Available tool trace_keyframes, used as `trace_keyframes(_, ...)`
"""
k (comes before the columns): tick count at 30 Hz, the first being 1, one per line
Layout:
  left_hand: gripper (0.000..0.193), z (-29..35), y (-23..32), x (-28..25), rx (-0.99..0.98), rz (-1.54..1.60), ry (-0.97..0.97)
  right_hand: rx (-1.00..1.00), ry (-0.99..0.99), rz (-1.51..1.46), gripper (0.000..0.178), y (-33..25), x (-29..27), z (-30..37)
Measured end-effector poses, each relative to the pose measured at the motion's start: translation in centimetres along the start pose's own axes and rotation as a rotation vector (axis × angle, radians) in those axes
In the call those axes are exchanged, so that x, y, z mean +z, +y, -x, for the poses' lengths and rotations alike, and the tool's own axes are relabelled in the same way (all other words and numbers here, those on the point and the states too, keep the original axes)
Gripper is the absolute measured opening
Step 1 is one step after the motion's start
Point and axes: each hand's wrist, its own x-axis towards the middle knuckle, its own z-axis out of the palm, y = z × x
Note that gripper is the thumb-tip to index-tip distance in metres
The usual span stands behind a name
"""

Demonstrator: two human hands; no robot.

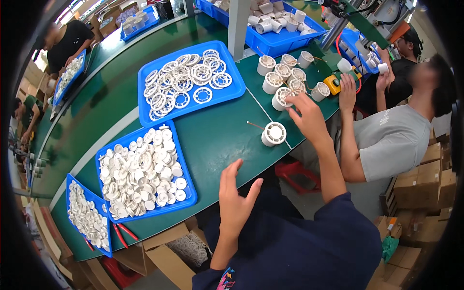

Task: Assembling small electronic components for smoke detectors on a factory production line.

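Note:
My left hand [237, 200] hovers over the table's near edge, thumb and fingers spread, holding nothing. My right hand [305, 116] reaches forward to a white cylindrical part [279, 102] with a slotted round top; its bent fingers are on the part's right side and partly cover it. Between the two hands one more white cylinder [274, 134] stands upright by itself, a thin wire sticking out to its left. Just beyond my right hand several like cylinders [272, 81] are grouped, some with wires.
On the green table [217, 128] lie a blue tray of white slotted rings [145, 113] and blue trays of small white discs [191, 186] and small white parts [107, 241]. Red-handled pliers [126, 232] lie at the front edge. A co-worker's arm [349, 130] is at right, beside a yellow-green fixture [333, 83].

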Motion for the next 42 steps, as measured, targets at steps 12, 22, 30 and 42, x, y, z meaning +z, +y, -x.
trace_keyframes(12,0.085,-3.6,-1.7,-1.0,0.174,-0.161,0.197,-0.446,-0.256,-0.321,0.029,-12.0,2.4,1.3)
trace_keyframes(22,0.078,-1.7,-5.4,0.0,0.038,-0.191,0.291,0.239,-0.222,-0.789,0.018,-14.7,8.7,3.7)
trace_keyframes(30,0.074,-1.5,-6.0,-0.5,0.092,-0.190,0.289,0.333,-0.403,-0.956,0.016,-13.8,11.3,1.6)
trace_keyframes(42,0.080,-0.8,-6.8,-0.6,0.064,-0.143,0.186,-0.451,-0.368,-0.130,0.018,-22.6,12.5,0.3)
